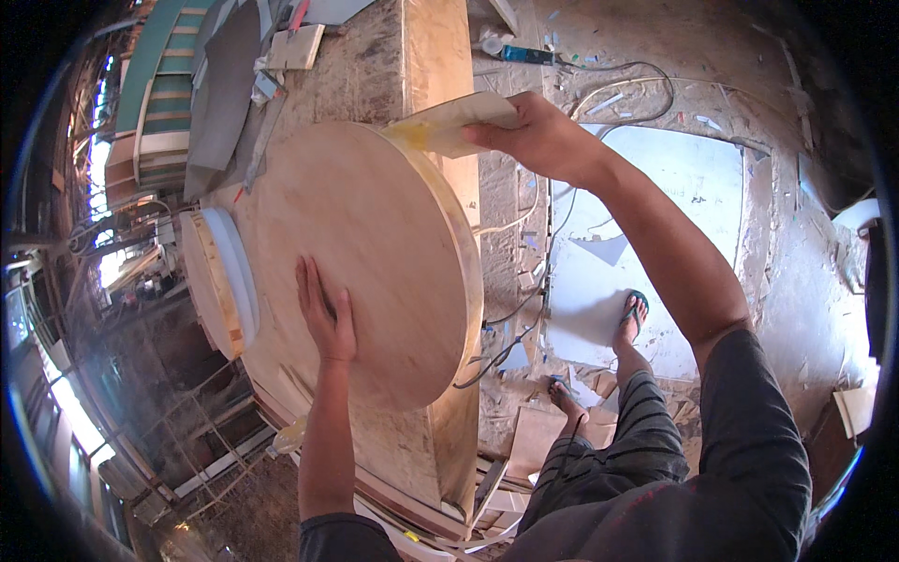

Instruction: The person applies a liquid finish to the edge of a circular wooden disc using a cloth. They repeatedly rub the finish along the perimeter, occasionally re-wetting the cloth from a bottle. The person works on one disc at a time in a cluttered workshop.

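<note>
A large round wooden disc (393, 215) lies on the workbench (351, 84), its pale face up and its thick rim toward the right. My left hand (326, 314) rests flat on the disc's face, fingers stretched out and holding nothing. At the far edge of the disc, my right hand (538, 136) grips a thin, flat, pale scraper-like piece (459, 120) between thumb and fingers. A yellow, glue-like smear marks the piece's lower left part, which meets the disc's rim. Whether it presses on the rim, I cannot tell.
Another round piece (217, 281) with a white-blue edge stands at the bench's left. Grey sheets (225, 103) and scraps lie at the far left. A teal power tool (526, 54), cables and a white board (655, 187) lie on the floor at right, near my sandalled feet.
</note>
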Motion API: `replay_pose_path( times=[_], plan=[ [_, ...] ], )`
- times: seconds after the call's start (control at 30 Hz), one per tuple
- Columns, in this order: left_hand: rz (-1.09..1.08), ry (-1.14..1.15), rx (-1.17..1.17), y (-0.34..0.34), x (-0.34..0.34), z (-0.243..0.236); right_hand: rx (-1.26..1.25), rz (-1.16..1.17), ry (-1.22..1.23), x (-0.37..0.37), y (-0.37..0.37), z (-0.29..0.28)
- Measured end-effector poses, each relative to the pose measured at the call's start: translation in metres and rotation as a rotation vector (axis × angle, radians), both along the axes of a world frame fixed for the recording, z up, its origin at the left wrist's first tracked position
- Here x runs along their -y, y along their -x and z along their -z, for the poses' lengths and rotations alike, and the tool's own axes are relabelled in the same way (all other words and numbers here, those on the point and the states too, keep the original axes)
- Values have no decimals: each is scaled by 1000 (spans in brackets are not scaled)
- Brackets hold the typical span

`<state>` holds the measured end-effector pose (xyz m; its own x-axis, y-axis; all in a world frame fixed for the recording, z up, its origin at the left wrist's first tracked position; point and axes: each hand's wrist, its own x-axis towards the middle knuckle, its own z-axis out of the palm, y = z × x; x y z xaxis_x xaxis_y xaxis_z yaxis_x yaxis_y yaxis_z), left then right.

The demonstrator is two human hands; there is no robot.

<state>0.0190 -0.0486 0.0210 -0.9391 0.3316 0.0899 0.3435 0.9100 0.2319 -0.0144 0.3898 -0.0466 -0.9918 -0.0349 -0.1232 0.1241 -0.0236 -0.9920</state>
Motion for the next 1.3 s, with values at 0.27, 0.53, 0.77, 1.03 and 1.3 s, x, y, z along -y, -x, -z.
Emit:
replay_pose_path(
  times=[0.27,0.53,0.77,1.03,1.3],
  plan=[
    [2,-86,31,-2,4,-1,32,-110,-61,2,8,-4],
    [8,-79,66,-1,-1,-4,-98,-157,-88,7,42,13],
    [-15,-154,97,-2,-4,0,-274,-260,-99,0,51,33],
    [-6,-48,71,-3,-2,-5,-338,-352,-77,-15,31,27],
    [3,-30,41,0,2,-2,-363,-407,2,-24,6,41]
  ],
)
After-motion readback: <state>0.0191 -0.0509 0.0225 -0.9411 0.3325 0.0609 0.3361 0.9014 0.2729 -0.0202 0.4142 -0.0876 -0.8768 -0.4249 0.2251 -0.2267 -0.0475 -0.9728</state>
